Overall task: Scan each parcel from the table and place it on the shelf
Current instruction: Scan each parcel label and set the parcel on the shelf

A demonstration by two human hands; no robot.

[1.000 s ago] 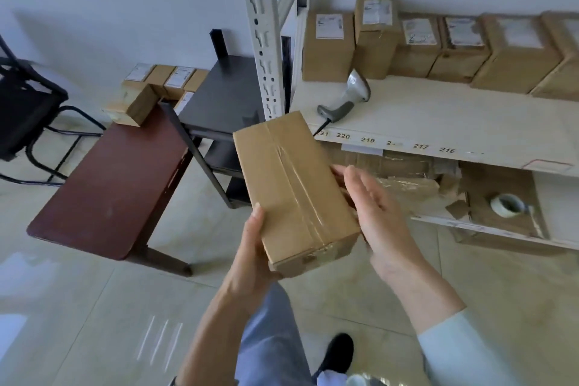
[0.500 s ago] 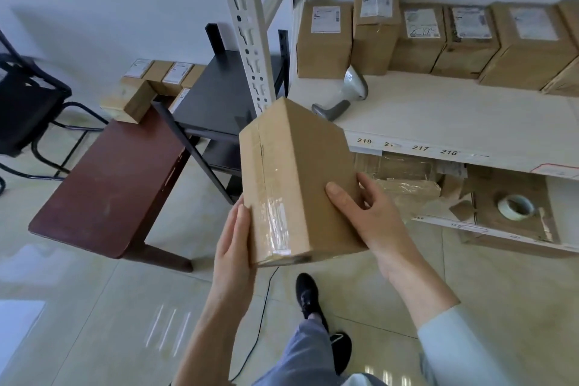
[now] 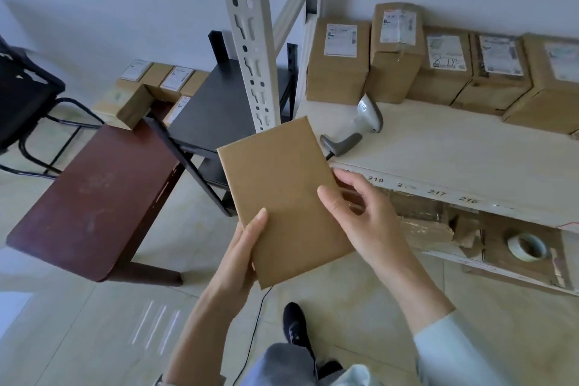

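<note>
Brown table (image 3: 94,207) is carrying a few labelled parcels (image 3: 150,84) at its far end. Left hand (image 3: 241,254) is gripping the plain parcel (image 3: 282,197) at its lower left edge, in the air before the shelf (image 3: 454,153). Right hand (image 3: 360,213) is clasping its right side. Scanner (image 3: 360,125) is lying on the shelf, near the shelved boxes (image 3: 438,63).

We wear a pale mint sleeve (image 3: 451,351) at five o'clock, grey-blue trousers (image 3: 288,363) at six, black shoes (image 3: 294,323); our left forearm (image 3: 200,323) is bare.
</note>
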